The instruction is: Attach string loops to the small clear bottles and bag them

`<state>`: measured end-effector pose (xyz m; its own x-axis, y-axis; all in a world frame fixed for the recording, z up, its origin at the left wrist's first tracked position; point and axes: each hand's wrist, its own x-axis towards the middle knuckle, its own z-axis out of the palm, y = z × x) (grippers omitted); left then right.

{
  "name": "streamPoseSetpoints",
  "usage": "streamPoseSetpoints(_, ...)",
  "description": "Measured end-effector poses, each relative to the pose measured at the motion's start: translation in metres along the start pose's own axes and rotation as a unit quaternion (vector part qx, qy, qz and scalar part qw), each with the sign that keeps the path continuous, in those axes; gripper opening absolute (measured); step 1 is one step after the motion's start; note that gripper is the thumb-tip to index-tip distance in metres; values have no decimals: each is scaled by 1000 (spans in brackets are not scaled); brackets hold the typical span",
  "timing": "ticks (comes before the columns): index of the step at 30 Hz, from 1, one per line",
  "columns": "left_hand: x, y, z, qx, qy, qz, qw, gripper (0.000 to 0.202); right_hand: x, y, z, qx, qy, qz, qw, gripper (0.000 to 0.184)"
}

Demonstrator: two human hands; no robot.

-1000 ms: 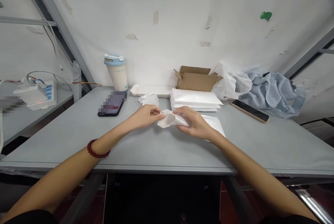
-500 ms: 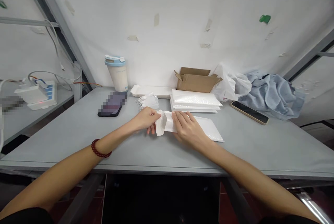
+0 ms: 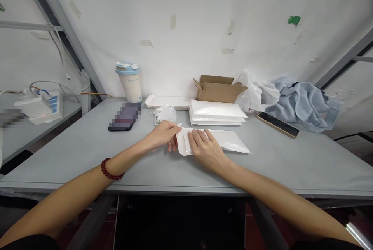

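A white bubble mailer (image 3: pixel 233 141) lies lengthwise on the grey table, its flap end toward the left. My left hand (image 3: pixel 166 134) pinches the edge of that flap between thumb and fingers, the other fingers curled below. Across the mailer near the flap rests my right hand (image 3: pixel 207 150), palm down with its fingers apart, pressing on the top; its thumb is hidden. Just behind are a stack of white bubble mailers (image 3: pixel 217 112) and a bunch of white tags with strings (image 3: pixel 164 114). Whether anything is inside the held mailer cannot be seen.
Along the wall stand a cup with a blue lid (image 3: pixel 130 83), a flat white packet (image 3: pixel 170 101), an open cardboard box (image 3: pixel 219 91), a white plastic bag (image 3: pixel 256 92) and a blue cloth (image 3: pixel 305 104). Phones lie at left (image 3: pixel 124 117) and right (image 3: pixel 277 124).
The mailer's flap end has come down flatter and closer to me, its opening no longer gaping. My left hand keeps its pinch; my right-hand fingers are more spread on the mailer.
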<state>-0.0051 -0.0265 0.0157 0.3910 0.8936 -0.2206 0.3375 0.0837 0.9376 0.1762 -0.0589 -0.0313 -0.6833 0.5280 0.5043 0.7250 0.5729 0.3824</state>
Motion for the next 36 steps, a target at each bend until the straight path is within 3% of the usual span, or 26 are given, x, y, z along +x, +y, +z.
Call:
streamPoseSetpoints(4, 0, -2, 1, 1, 16, 39, 999, 32, 1, 5, 0, -34, 5, -5, 999, 32)
streamPoseSetpoints(6, -2, -4, 4, 80, 40, 114, 989, 27, 1, 8, -1, -35, 3, 1, 999, 30)
streamPoseSetpoints(8, -6, -7, 7, 217, 69, 227, 947, 22, 0, 12, -1, -26, 6, 4, 1000, 27)
streamPoseSetpoints(10, -9, -11, 10, 351, 89, 322, 875, 27, -2, 18, -1, -15, 18, 2, 1000, 24)
streamPoseSetpoints(12, -10, -16, 13, 437, 109, 371, 812, 34, -3, 22, -1, -14, 46, -2, 999, 22)
streamPoseSetpoints(14, -8, -20, 14, 470, 130, 401, 776, 32, -4, 25, -1, -19, 95, -10, 995, 22)
streamPoseSetpoints(16, -5, -24, 15, 466, 136, 430, 761, 26, -4, 26, -2, -19, 146, -23, 989, 22)
streamPoseSetpoints(19, -2, -27, 16, 435, 118, 451, 770, 21, -1, 27, -7, -6, 194, -31, 980, 28)
streamPoseSetpoints(23, -4, -25, 19, 378, 106, 428, 814, 16, 4, 34, -14, -9, 238, -6, 971, 39)
streamPoseSetpoints(28, -9, -12, 20, 290, 100, 338, 890, 27, 6, 55, -17, -33, 269, 38, 962, 50)
streamPoseSetpoints(33, -6, -6, 14, 235, 93, 271, 929, 31, 4, 73, -14, -53, 260, 69, 962, 55)
streamPoseSetpoints(36, 0, -1, 9, 151, 79, 231, 958, 29, 3, 83, -14, -45, 255, 95, 961, 48)
